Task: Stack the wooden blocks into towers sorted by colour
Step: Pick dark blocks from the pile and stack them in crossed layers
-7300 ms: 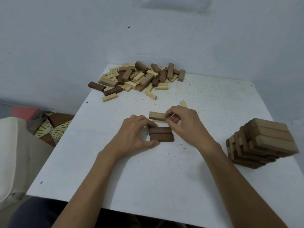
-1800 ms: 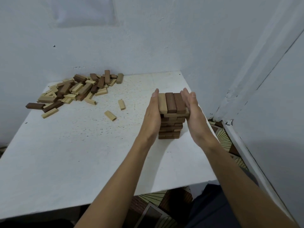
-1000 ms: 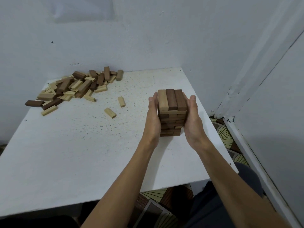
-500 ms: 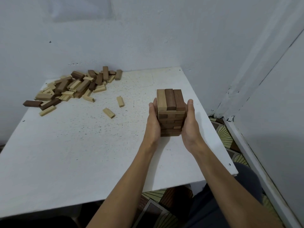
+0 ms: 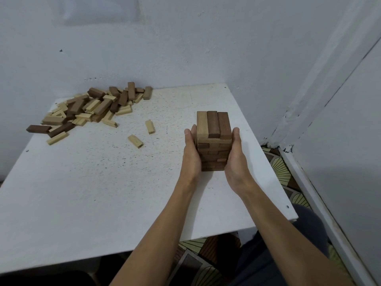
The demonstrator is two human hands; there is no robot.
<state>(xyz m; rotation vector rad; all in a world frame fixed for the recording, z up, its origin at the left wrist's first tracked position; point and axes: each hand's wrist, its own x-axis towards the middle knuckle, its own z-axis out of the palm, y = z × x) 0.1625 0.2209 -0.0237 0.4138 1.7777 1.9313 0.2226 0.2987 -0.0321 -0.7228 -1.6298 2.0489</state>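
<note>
Grip wide, my left hand (image 5: 191, 154) and right hand (image 5: 236, 156) flat against opposite sides of upright brown tower (image 5: 213, 129) on white surface (image 5: 99, 188), loose block pile (image 5: 90, 108) well left of tower, two pale blocks (image 5: 135, 141) between.

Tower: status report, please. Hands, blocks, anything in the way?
Left-hand grip and right-hand grip flat, pressing tower sides. Tower upright, top layer one light, two darker blocks. Loose pile back left, two stray blocks nearer, apart from tower.
</note>
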